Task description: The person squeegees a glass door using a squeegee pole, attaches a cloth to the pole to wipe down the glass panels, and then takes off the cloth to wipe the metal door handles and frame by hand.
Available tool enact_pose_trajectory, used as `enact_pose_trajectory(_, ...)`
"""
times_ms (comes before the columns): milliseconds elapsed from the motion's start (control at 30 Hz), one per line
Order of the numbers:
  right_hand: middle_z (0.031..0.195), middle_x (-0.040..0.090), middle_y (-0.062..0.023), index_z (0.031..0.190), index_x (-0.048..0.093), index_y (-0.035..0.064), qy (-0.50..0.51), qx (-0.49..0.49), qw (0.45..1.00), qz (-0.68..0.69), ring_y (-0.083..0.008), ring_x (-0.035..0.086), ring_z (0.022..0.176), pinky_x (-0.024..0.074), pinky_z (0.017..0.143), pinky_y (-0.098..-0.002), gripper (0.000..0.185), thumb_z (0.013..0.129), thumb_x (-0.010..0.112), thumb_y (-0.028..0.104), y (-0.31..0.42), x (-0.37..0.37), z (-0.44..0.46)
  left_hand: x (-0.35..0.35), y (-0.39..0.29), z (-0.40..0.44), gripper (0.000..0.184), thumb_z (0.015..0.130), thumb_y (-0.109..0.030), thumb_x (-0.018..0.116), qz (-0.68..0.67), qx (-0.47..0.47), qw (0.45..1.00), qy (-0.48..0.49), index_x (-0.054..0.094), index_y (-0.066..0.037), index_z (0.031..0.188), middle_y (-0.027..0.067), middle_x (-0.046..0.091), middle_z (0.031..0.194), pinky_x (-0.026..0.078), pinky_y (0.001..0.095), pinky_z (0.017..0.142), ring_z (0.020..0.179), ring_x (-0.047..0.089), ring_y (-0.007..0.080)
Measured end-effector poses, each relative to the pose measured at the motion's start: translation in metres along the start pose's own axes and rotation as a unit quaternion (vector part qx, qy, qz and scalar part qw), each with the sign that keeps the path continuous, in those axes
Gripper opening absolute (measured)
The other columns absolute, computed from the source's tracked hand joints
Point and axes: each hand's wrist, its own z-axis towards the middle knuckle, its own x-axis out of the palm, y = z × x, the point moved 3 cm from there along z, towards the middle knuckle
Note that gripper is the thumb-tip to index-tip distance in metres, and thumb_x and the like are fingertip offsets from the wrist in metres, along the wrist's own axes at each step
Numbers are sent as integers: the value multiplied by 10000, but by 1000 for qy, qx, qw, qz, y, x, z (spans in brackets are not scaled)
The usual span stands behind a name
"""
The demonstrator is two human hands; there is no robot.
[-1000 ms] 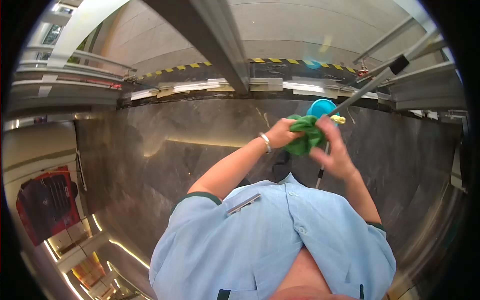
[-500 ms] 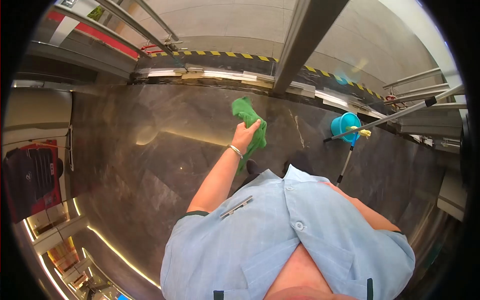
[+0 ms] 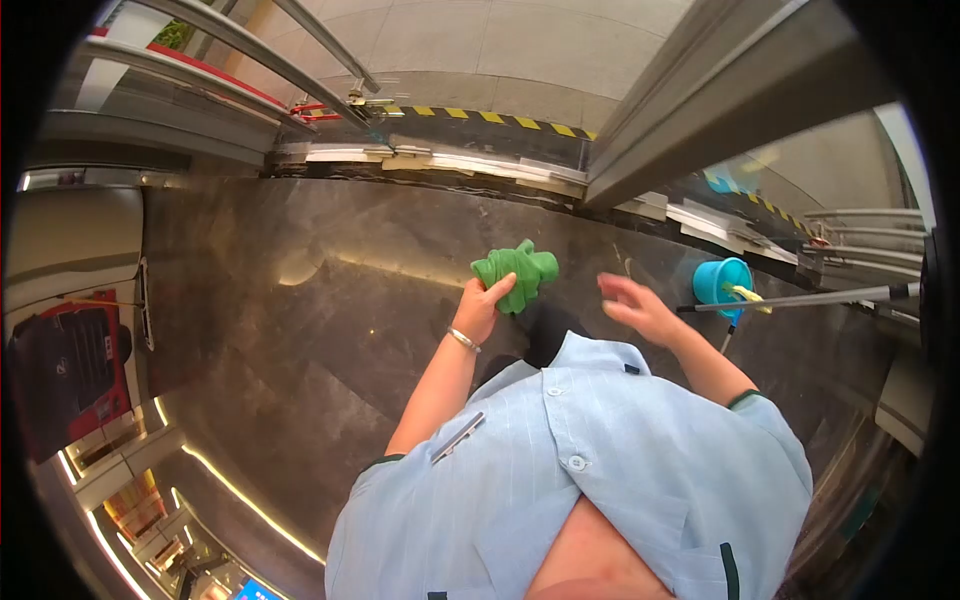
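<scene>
A green cloth (image 3: 516, 276), folded into a crumpled bundle, is in my left hand (image 3: 480, 308). The thumb presses on its near side, and a bracelet circles the wrist. My right hand (image 3: 640, 309) hangs in the air to the right of the cloth, apart from it. Its fingers point towards the bundle and are slightly blurred, with a gap between them and the thumb; nothing is in it.
A turquoise bucket (image 3: 721, 283) with a pale yellow mop head (image 3: 748, 294) by its rim stands on the right. A long grey pole (image 3: 800, 300) crosses in front of it. Glass door frames (image 3: 690, 120) and a sill run ahead over the dark floor (image 3: 290, 350).
The cloth, which hung down long from my left hand, is now gathered into a bundle. My right hand has come into view beside it. The view has shifted a little.
</scene>
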Motion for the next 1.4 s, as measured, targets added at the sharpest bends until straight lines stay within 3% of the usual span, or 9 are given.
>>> enact_pose_trajectory(167, 1280, 513, -93, 1255, 529, -24, 123, -8, 980, 156, -149, 533, 1060, 418, 914, -289, 485, 885, 647, 266, 38, 40, 188, -22, -54, 67, 302, 910, -201, 630, 5, 36, 998, -47, 597, 26, 1106, 65, 642, 1048, 485, 275, 783, 909, 608, 124)
enact_pose_trajectory(367, 1302, 475, -41, 1077, 624, 9, -57, -193, 978, 58, -98, 462, 1124, 411, 907, -243, 187, 909, 592, 84, 66, 54, 273, -113, -105, 143, 220, 882, -116, 659, 62, 130, 968, -206, 619, 29, 1043, 47, 655, 954, 480, 255, 709, 820, 596, 101)
enact_pose_trajectory(567, 1348, 462, -83, 956, 620, -10, -197, -281, 939, 13, -216, 511, 1114, 409, 949, -314, 126, 842, 642, 39, 91, 65, 317, -201, -131, 197, 99, 909, -105, 616, -15, 143, 949, -280, 579, -45, 978, 56, 656, 911, 508, 257, 669, 770, 609, 119)
enact_pose_trajectory(700, 1235, 564, -103, 861, 598, -17, -229, -289, 926, -77, -236, 582, 1017, 462, 862, -309, 94, 815, 669, 25, 97, 92, 351, -231, -161, 224, 183, 932, -149, 590, 93, 131, 963, -217, 510, -66, 1074, 79, 654, 889, 510, 253, 632, 755, 609, 122)
enact_pose_trajectory(833, 1110, 640, -103, 825, 591, -19, -211, -324, 918, -93, -238, 640, 902, 518, 771, -322, 95, 802, 677, 14, 106, 138, 382, -204, -168, 229, 305, 890, -109, 635, 248, -47, 967, 44, 515, -59, 1166, 90, 634, 1007, 550, 279, 714, 869, 625, 149)
enact_pose_trajectory(1033, 1159, 621, -110, 882, 617, -21, -181, -298, 937, 11, -226, 627, 953, 515, 811, -321, 52, 841, 638, 3, 77, 144, 420, -248, -137, 275, 330, 816, -34, 686, 143, -139, 964, 176, 560, -40, 1122, 71, 614, 1075, 541, 381, 866, 990, 607, 180)
enact_pose_trajectory(1067, 1162, 619, -112, 893, 622, -21, -167, -308, 936, 35, -217, 623, 954, 511, 818, -319, 54, 846, 634, 2, 71, 140, 427, -249, -130, 283, 287, 775, -10, 731, 80, -162, 972, 153, 602, -29, 1031, 63, 647, 976, 528, 286, 799, 890, 628, 138)
enact_pose_trajectory(1200, 1135, 635, -101, 1024, 640, -14, -223, -239, 943, 69, -143, 588, 981, 473, 871, -282, 146, 914, 582, 62, 27, 111, 462, -295, -107, 351, 162, 783, 11, 691, 249, -85, 959, 104, 606, -61, 900, 0, 615, 964, 462, 223, 709, 884, 560, 67)
enact_pose_trajectory(1400, 1020, 637, -30, 1151, 609, 24, -353, -189, 907, 127, -81, 544, 924, 421, 867, -220, 244, 969, 537, 169, -44, 60, 488, -355, -150, 415, 182, 844, 31, 483, 28, 148, 982, -114, 556, -39, 996, 48, 571, 920, 505, 284, 720, 814, 582, 158)
